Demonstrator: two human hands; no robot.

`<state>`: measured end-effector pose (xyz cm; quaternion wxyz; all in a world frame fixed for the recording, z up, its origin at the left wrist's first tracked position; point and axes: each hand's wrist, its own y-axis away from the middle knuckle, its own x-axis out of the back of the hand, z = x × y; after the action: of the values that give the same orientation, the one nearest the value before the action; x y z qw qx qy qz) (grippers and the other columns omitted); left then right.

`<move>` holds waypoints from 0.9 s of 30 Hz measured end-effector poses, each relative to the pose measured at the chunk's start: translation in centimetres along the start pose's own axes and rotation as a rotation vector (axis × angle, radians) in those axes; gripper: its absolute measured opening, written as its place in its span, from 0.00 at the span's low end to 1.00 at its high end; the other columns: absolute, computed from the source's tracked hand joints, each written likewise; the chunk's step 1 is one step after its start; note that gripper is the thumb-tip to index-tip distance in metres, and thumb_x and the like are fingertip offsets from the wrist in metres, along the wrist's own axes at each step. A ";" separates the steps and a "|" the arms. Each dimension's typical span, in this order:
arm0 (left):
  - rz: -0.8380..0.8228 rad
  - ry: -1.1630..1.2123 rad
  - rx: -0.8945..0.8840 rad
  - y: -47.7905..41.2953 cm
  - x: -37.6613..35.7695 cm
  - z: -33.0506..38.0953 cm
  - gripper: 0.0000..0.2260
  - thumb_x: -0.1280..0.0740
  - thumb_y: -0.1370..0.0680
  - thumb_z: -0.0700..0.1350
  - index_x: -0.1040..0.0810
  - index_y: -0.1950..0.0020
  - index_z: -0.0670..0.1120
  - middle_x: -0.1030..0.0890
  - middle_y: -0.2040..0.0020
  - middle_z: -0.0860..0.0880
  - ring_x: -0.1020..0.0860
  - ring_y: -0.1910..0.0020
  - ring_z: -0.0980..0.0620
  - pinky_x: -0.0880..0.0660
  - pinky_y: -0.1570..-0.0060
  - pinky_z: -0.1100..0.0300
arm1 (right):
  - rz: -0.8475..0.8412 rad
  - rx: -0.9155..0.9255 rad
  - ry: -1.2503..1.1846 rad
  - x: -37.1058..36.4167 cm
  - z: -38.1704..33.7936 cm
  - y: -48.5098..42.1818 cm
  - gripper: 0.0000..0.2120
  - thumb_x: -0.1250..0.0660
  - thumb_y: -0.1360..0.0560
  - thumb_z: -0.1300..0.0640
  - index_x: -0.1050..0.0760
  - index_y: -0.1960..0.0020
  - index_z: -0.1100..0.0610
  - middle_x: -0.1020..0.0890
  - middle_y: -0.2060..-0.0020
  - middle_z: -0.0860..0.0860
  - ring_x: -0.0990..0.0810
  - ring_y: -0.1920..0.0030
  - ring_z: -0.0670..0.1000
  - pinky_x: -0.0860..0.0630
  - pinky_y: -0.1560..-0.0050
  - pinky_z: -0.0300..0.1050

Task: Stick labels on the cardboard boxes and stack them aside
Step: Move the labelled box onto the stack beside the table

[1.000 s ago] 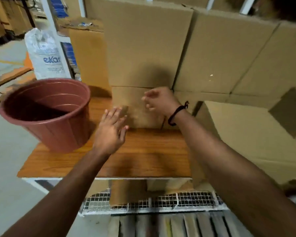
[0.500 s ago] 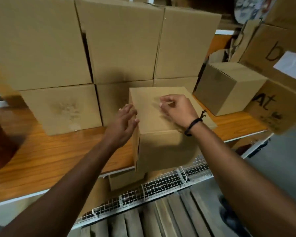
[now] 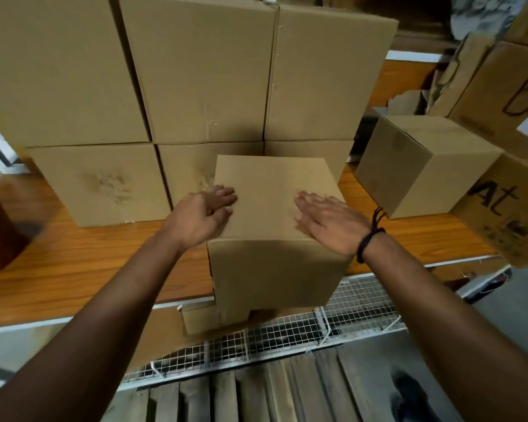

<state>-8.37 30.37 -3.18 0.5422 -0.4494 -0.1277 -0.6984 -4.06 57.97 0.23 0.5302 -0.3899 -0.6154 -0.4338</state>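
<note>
Cardboard box stands (upright) under left hand, right hand.

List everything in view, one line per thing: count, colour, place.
wooden shelf board: one, orange-brown, running across the middle.
plain brown cardboard box: one, brown, at the board's front edge, centre.
stacked brown cardboard boxes: six visible, brown, in two rows behind it.
small brown cardboard box: one, brown, on the board to the right.
hand-lettered cardboard boxes: two, brown with black letters, far right.
wire mesh: one, white, below the board's edge.
wooden slats: several, dark grey, bottom.
black wrist band: one, black, right wrist.
left hand: one, fingers resting on the plain box's top, left edge.
right hand: one, flat on that top, right side.
</note>
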 end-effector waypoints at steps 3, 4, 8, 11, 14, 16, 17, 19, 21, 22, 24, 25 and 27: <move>0.024 -0.052 -0.010 -0.1 -0.4 0.2 0.15 0.36 0.19 0.40 0.23 0.32 0.43 0.27 0.29 0.50 0.35 0.26 0.53 0.44 0.27 0.62 | -0.001 -0.049 -0.059 0.3 -1.5 -0.6 0.32 0.59 0.19 0.38 0.52 0.21 0.54 0.51 0.22 0.50 0.53 0.22 0.48 0.56 0.25 0.44; 0.030 -0.051 -0.010 -0.1 -0.5 0.2 0.15 0.36 0.19 0.40 0.23 0.32 0.43 0.27 0.29 0.50 0.35 0.26 0.53 0.43 0.27 0.61 | -0.008 -0.015 -0.068 0.2 -2.7 -0.6 0.32 0.58 0.19 0.38 0.52 0.21 0.55 0.51 0.22 0.51 0.53 0.22 0.49 0.56 0.26 0.44; 0.043 -0.019 -0.022 0.4 -0.6 0.0 0.15 0.36 0.19 0.39 0.23 0.32 0.43 0.27 0.29 0.49 0.35 0.26 0.53 0.41 0.25 0.56 | -0.060 0.128 -0.038 0.0 -4.4 0.2 0.29 0.57 0.18 0.40 0.53 0.21 0.53 0.52 0.22 0.49 0.54 0.23 0.47 0.56 0.26 0.43; 0.001 -0.012 -0.036 0.3 -0.4 0.1 0.16 0.37 0.19 0.39 0.25 0.31 0.42 0.29 0.28 0.48 0.38 0.25 0.54 0.44 0.26 0.60 | -0.098 0.000 -0.060 0.9 -1.0 0.1 0.30 0.61 0.19 0.39 0.55 0.21 0.52 0.54 0.22 0.48 0.55 0.23 0.45 0.56 0.24 0.44; -0.003 -0.033 -0.029 0.0 -0.3 0.4 0.16 0.37 0.19 0.40 0.25 0.31 0.43 0.30 0.27 0.49 0.39 0.25 0.55 0.45 0.27 0.62 | -0.055 -0.131 -0.062 1.2 -0.6 -0.8 0.32 0.61 0.19 0.38 0.54 0.21 0.56 0.53 0.22 0.52 0.54 0.22 0.49 0.54 0.24 0.46; 0.002 -0.051 -0.022 -0.1 -0.4 0.5 0.16 0.37 0.19 0.40 0.25 0.31 0.43 0.30 0.27 0.49 0.38 0.24 0.54 0.44 0.27 0.61 | -0.056 -0.048 -0.072 0.6 -3.9 -1.2 0.32 0.59 0.19 0.39 0.53 0.21 0.57 0.52 0.22 0.54 0.53 0.22 0.50 0.55 0.25 0.45; 0.003 -0.059 -0.023 -0.1 -0.4 0.6 0.16 0.37 0.19 0.40 0.25 0.31 0.43 0.30 0.27 0.49 0.38 0.24 0.54 0.44 0.26 0.60 | -0.064 0.020 -0.062 0.3 -5.8 -1.2 0.31 0.58 0.18 0.40 0.53 0.21 0.57 0.52 0.22 0.53 0.54 0.22 0.50 0.57 0.26 0.44; 0.002 -0.062 -0.020 0.0 -0.4 0.5 0.16 0.37 0.19 0.40 0.25 0.31 0.43 0.29 0.27 0.49 0.38 0.24 0.54 0.42 0.26 0.58 | -0.076 0.105 -0.054 0.0 -7.6 -1.1 0.29 0.58 0.17 0.42 0.52 0.21 0.55 0.52 0.22 0.51 0.54 0.22 0.48 0.58 0.27 0.42; -0.005 -0.047 -0.006 0.0 -0.2 0.5 0.16 0.37 0.18 0.41 0.25 0.30 0.44 0.30 0.27 0.50 0.38 0.24 0.54 0.42 0.25 0.57 | -0.056 0.068 -0.097 0.6 -5.9 -0.9 0.27 0.58 0.17 0.44 0.51 0.21 0.54 0.50 0.22 0.50 0.52 0.23 0.47 0.55 0.27 0.41; -0.008 -0.036 -0.002 0.0 -0.2 0.5 0.16 0.38 0.18 0.41 0.25 0.30 0.44 0.30 0.27 0.50 0.39 0.24 0.54 0.43 0.25 0.57 | -0.045 0.019 -0.113 0.9 -4.3 -0.7 0.27 0.58 0.17 0.44 0.50 0.21 0.54 0.50 0.22 0.49 0.51 0.23 0.46 0.54 0.27 0.41; -0.006 -0.017 -0.003 0.2 -0.2 0.5 0.16 0.38 0.18 0.41 0.26 0.30 0.44 0.30 0.27 0.50 0.39 0.24 0.54 0.43 0.26 0.58 | -0.031 -0.087 -0.110 1.0 -1.7 -0.5 0.28 0.60 0.17 0.41 0.52 0.21 0.52 0.51 0.22 0.48 0.52 0.23 0.45 0.55 0.27 0.42; -0.005 -0.009 -0.003 0.2 -0.3 0.5 0.16 0.38 0.18 0.41 0.26 0.30 0.43 0.30 0.27 0.50 0.39 0.24 0.54 0.44 0.26 0.59 | -0.030 -0.107 -0.102 0.8 -1.0 -0.6 0.29 0.60 0.18 0.40 0.53 0.21 0.52 0.52 0.22 0.48 0.53 0.23 0.45 0.55 0.26 0.42; -0.013 -0.002 0.002 0.2 -0.2 0.6 0.16 0.38 0.18 0.41 0.26 0.30 0.43 0.30 0.27 0.50 0.39 0.24 0.54 0.45 0.28 0.62 | -0.025 -0.100 -0.117 0.3 -0.5 -0.9 0.30 0.57 0.18 0.39 0.51 0.21 0.52 0.51 0.22 0.48 0.53 0.23 0.46 0.54 0.25 0.44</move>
<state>-7.90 30.80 -3.08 0.5380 -0.4487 -0.1318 -0.7013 -4.83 57.25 0.47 0.4677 -0.4330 -0.6278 -0.4468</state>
